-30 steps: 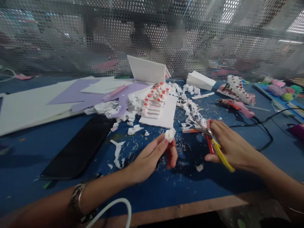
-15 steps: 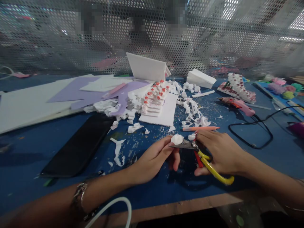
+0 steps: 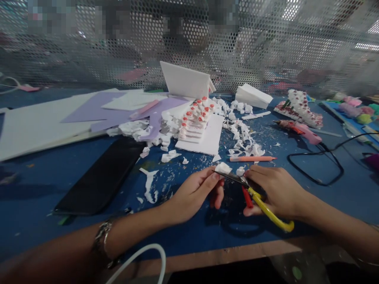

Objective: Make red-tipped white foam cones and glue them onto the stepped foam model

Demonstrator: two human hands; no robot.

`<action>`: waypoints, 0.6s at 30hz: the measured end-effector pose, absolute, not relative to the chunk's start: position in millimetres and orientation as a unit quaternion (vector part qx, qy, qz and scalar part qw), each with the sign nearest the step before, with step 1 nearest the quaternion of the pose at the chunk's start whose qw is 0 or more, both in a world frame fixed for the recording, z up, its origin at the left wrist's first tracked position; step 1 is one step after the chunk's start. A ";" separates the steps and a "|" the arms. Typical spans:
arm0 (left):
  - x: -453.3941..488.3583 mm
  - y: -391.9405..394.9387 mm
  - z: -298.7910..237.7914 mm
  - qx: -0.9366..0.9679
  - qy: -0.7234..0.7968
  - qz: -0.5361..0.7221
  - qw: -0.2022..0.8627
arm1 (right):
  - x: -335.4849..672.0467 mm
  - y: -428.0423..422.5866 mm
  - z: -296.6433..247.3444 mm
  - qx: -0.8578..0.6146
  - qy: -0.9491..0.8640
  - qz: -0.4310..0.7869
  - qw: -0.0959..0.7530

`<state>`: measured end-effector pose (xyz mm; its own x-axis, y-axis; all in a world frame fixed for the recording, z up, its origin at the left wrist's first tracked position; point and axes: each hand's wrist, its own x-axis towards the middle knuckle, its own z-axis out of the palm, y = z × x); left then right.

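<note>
Between thumb and fingers, my left hand [image 3: 194,193] pinches a small white piece [image 3: 223,168] that looks like foam or paper. My right hand [image 3: 276,189] is closed around scissors [image 3: 268,213] with a yellow handle and a red part. The dark blades lie across the near side of the white piece, their tips at my left thumb. Another white scrap [image 3: 240,170] sits by the scissors' pivot. Just beyond the hands lies an orange marker [image 3: 253,159]. Farther back, a small white stepped model [image 3: 194,130] with red-topped knobs stands on a white board [image 3: 214,134].
White scraps [image 3: 239,134] litter the blue table [image 3: 166,252]. At left are a black phone [image 3: 102,177], purple sheets [image 3: 89,108] and white boards [image 3: 38,126]. A pink glue gun [image 3: 304,132] with a black cord, a white-and-red decorated piece [image 3: 299,108] and pompoms [image 3: 352,106] lie right.
The scissor blades have tilted, their tips now higher against the white piece, which has turned slightly in my left fingers. The whole view has shifted a little.
</note>
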<state>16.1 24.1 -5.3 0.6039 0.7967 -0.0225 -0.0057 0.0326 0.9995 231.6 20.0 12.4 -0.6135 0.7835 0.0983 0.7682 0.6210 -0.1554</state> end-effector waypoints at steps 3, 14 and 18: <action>16.6 24.3 -4.4 0.612 0.320 0.312 0.652 | 232.7 19.4 12.5 -0.430 -0.899 0.046 0.069; 17.8 24.5 -4.8 0.622 0.339 0.292 0.643 | 231.0 18.1 14.1 -0.460 -0.887 0.048 0.013; 18.9 24.9 -2.7 0.630 0.356 0.292 0.625 | 232.3 16.8 14.5 -0.476 -0.878 0.043 -0.002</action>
<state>18.9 24.9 -2.7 0.5758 0.8139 -0.0772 0.0844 0.0348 0.9958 232.3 16.8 14.5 -0.5470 0.8360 -0.0441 0.8363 0.5434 -0.0731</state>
